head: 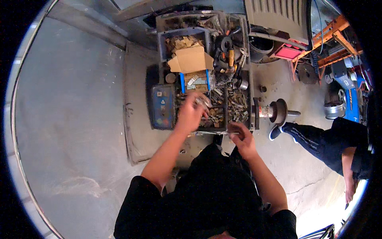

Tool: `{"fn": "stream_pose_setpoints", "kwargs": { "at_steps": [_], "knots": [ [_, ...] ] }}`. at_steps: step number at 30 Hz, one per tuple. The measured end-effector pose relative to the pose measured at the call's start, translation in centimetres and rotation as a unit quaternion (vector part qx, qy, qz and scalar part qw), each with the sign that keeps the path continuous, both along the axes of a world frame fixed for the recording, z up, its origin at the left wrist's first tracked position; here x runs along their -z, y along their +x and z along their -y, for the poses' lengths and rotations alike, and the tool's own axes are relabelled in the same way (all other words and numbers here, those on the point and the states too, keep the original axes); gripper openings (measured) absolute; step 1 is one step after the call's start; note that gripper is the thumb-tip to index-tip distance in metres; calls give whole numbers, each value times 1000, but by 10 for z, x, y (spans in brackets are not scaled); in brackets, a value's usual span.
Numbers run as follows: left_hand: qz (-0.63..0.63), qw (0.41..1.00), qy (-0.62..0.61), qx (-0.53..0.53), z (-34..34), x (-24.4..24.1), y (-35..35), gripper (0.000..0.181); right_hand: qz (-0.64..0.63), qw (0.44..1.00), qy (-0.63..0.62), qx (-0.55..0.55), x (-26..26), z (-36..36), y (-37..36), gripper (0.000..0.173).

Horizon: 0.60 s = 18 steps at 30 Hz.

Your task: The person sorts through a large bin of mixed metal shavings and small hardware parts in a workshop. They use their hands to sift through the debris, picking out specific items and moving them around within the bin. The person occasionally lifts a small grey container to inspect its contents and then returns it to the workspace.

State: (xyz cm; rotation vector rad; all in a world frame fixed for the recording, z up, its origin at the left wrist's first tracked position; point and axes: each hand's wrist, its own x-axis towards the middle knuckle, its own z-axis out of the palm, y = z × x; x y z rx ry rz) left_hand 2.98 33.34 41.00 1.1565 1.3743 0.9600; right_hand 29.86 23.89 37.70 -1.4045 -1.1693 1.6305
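My left hand is over the left front part of a wheel balancer's weight tray. It is shut on a small shiny metal piece, blurred, whose kind I cannot make out. My right hand is at the tray's front edge with its fingers curled; whether something thin is between them is unclear. Loose wheel weights fill the tray's front compartments. Behind my left hand, an open cardboard box with a blue edge contains strips of adhesive weights.
A grey bin of brown scraps stands behind the box. Pliers and a yellow-handled tool lie at the tray's right. A balancer shaft juts out rightward. Another person is at the far right, near an alloy wheel.
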Motion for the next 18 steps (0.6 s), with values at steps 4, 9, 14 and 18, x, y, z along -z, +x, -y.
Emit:
{"fn": "stream_pose_setpoints", "kwargs": {
  "at_steps": [4, 9, 14, 18],
  "knots": [
    [-112, 979, 112, -128, -93, -37, -59, 20, 3, 999, -47, 15, 14, 21, 16, 46],
    [-318, 908, 237, -137, -171, -61, -98, 16, 46, 988, -138, 51, 25, 51, 35, 46],
    [-485, 836, 238, -95, -226, -48, -119, 21, 5, 987, -129, 101, 23, 72, 41, 43],
    [-564, 803, 194, 1, -249, -21, -129, 20, 20, 985, -136, 102, 21, 78, 39, 42]
  ]
}}
